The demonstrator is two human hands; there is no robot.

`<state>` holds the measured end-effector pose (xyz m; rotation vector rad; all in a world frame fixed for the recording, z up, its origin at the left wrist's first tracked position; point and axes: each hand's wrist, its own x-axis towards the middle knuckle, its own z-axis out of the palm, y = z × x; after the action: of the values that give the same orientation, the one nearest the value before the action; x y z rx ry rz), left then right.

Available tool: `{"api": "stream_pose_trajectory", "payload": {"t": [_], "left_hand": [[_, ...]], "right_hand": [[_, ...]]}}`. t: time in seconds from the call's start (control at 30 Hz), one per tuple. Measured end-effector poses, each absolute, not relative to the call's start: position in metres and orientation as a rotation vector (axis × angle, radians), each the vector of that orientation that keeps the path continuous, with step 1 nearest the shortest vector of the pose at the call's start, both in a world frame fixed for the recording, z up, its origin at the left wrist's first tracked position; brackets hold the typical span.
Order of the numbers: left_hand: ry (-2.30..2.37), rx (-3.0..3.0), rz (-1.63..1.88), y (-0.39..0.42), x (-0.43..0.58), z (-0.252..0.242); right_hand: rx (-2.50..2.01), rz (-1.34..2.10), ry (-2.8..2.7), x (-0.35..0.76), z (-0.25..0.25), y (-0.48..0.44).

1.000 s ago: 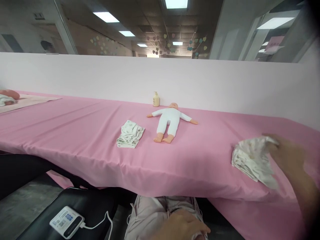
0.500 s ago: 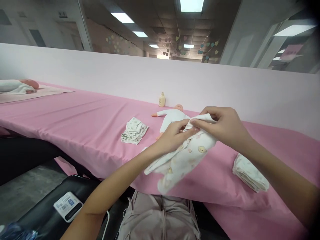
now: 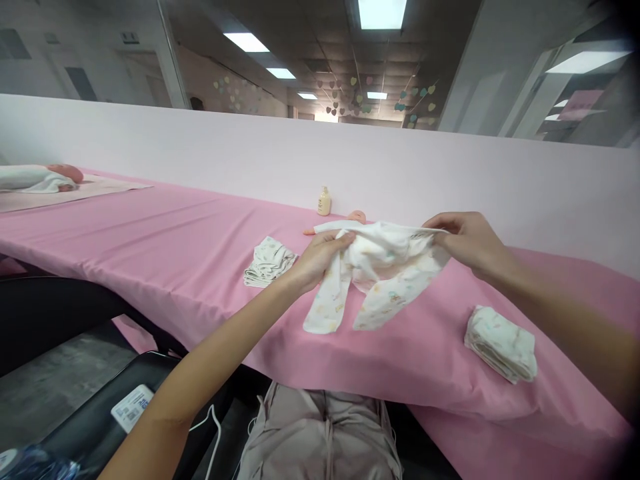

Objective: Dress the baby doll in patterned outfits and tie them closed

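Observation:
A pair of white baby trousers with small printed animals (image 3: 380, 273) hangs spread out above the pink table (image 3: 175, 247). My left hand (image 3: 317, 257) pinches the left end of its waistband. My right hand (image 3: 463, 241) pinches the right end. The two legs dangle down over the table. Behind the garment lies a baby doll (image 3: 356, 217) in white, mostly hidden, with only its head and one arm showing.
One folded stack of baby clothes (image 3: 269, 261) lies left of my hands, another (image 3: 500, 341) to the right near the table's front edge. A small cream bottle (image 3: 324, 201) stands by the white partition. Far left lies another doll (image 3: 43, 177). A device with a cable (image 3: 131, 408) sits on a black seat below.
My right hand took a garment from the right stack, my left hand rose from my lap to join it, and both have pulled the trousers apart by the waistband.

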<state>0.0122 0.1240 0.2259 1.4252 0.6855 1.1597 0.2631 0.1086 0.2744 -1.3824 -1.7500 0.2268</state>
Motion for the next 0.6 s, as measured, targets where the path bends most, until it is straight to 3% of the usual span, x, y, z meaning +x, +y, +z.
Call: {"api": "stream_pose_trajectory", "payload": {"t": [0.1, 0.2, 0.4, 0.6], "left_hand": [[0.789, 1.477, 1.342, 0.126, 0.01, 0.227], [1.026, 1.928, 1.438, 0.122, 0.01, 0.23], [1.589, 2.644, 1.036, 0.121, 0.015, 0.228], [1.481, 2.669, 1.182, 0.128, 0.006, 0.227]], "right_hand": [[-1.42, 0.235, -1.69, 0.264, 0.269, 0.11], [-1.407, 0.29, -1.702, 0.251, 0.266, 0.102], [-1.316, 0.615, -1.613, 0.227, 0.274, 0.08], [-1.472, 0.294, -1.994, 0.247, 0.265, 0.07]]}}
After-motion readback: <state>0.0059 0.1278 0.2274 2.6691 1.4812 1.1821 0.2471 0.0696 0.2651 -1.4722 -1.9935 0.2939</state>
